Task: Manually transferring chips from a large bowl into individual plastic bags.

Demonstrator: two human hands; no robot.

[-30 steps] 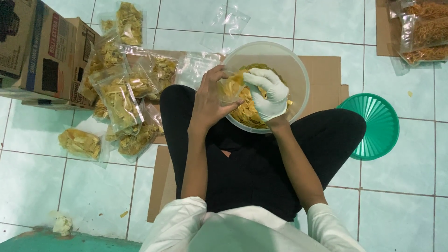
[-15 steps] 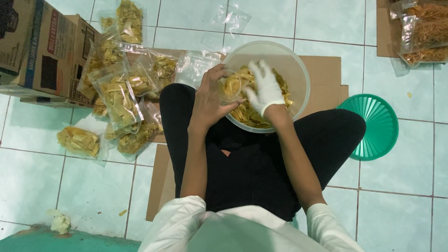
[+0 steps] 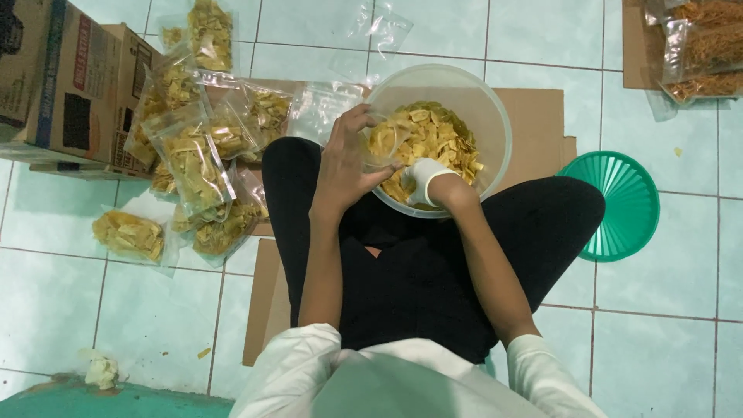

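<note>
Since the earlier frame, the gloved right hand had dropped from above the chips to the near side of the clear bowl, fingers curled down into the chips; whether they pinched any could not be told. The bare left hand pinched a small clear bag open beside those fingers, over the bowl. Filled bags lay well left of the left hand's fingers.

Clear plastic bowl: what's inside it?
The clear plastic bowl holds a heap of yellow chips. The gloved right hand digs into them; the left hand holds a small clear bag over them. The bowl's bottom is covered.
</note>
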